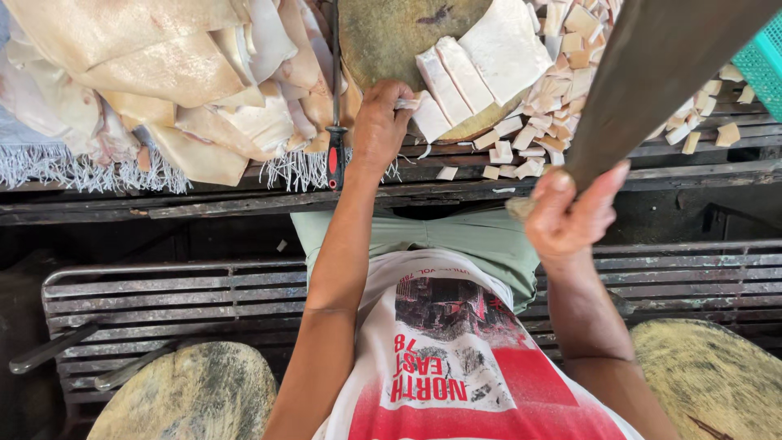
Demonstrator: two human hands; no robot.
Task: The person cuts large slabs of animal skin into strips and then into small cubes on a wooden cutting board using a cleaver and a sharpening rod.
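Upper centre of the frame: a round wooden chopping block (391, 37) sits on a slatted worktop (668, 167), carrying pale slabs cut into strips (456, 81).
Left hand: the left hand (380, 126) rests on the block's near edge, fingers curled and pinching the near end of the leftmost strip.
Right hand: the right hand (570, 216) is closed in a fist around the handle of a broad cleaver (652, 73), raised above the worktop at centre right.
Key relation: the strips lie up and to the left of the right hand; the blade runs up toward the upper right corner, well apart from the strips.
Long axis: the strips run from lower left to upper right, side by side and touching.
Nearer hand: the left, already on the strip.
Cut pieces: small pale cubes (554, 98) heaped just right of the block, some spilled on the slats.
Uncut stock: a pile of large pale sheets (171, 73) on cloth at upper left.
Container: a teal basket (766, 61) at the right edge; contents out of view.
Beside the left hand: a red-and-black-handled steel rod (335, 122).
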